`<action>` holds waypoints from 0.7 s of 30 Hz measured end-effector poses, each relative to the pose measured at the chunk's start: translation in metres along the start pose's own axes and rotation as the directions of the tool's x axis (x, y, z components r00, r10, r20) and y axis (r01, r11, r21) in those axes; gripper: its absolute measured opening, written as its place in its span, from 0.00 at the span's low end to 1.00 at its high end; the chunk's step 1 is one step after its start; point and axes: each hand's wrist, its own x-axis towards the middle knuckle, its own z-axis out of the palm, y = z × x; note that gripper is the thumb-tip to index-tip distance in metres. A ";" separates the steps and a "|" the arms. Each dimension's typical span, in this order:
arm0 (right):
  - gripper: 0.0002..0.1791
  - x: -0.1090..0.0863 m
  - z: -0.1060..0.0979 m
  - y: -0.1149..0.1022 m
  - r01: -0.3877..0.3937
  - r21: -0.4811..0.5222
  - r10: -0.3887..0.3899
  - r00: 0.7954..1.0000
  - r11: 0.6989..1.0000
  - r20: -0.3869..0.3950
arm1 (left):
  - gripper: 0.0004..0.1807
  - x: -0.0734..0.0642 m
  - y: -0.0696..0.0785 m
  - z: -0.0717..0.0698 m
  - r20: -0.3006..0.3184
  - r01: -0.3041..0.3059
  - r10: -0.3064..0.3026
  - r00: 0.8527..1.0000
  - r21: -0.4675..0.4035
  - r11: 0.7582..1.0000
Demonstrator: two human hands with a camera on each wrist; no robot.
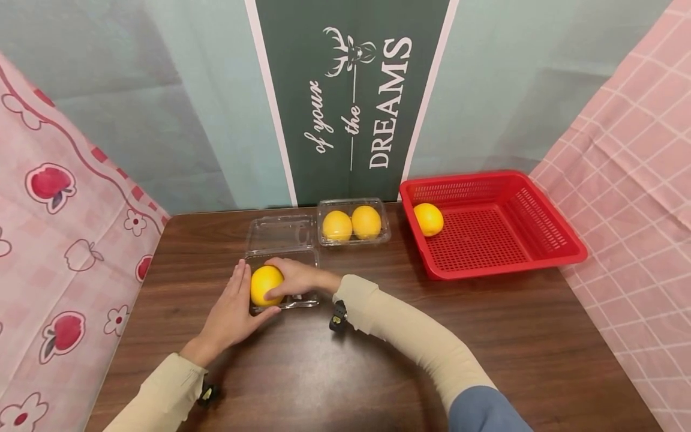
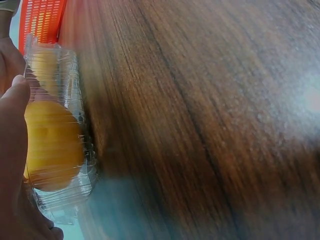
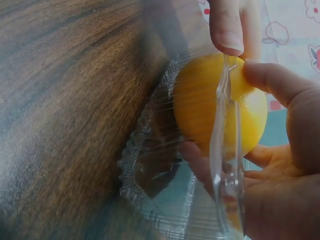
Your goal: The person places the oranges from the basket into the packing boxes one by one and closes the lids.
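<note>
An open clear plastic clamshell box [image 1: 309,300] lies on the table with its lid [image 1: 281,233] folded back toward the wall. My right hand [image 1: 294,277] grips an orange [image 1: 264,287] in the left end of the box, thumb on its near side and fingers around the far side. My left hand [image 1: 229,312] rests against the box with straight fingers along its left side. The left thumb [image 2: 17,92] lies at the front rim. Through the clear wall the orange [image 3: 200,102] shows inside, with right fingers reaching down beside it.
Just behind and to the right, a closed clamshell box [image 1: 353,243] holds two oranges. A red plastic basket [image 1: 502,267] stands at the back right with one orange [image 1: 429,219] at its left side. Fabric curtains [image 1: 70,240] border the wooden table [image 1: 378,378].
</note>
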 end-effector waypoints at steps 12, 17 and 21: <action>0.49 -0.005 -0.004 0.001 -0.033 -0.050 0.034 0.999 0.998 0.014 | 0.64 -0.001 0.000 -0.001 0.008 -0.001 0.001 1.000 0.000 1.000; 0.47 -0.007 -0.011 0.005 -0.021 -0.044 0.022 1.000 0.999 0.017 | 0.64 -0.001 0.000 -0.001 0.007 0.001 0.000 1.000 -0.004 1.000; 0.44 -0.011 -0.021 0.006 0.008 -0.032 -0.008 1.000 0.999 0.010 | 0.64 0.000 0.000 0.000 0.002 -0.003 0.003 1.000 -0.005 1.000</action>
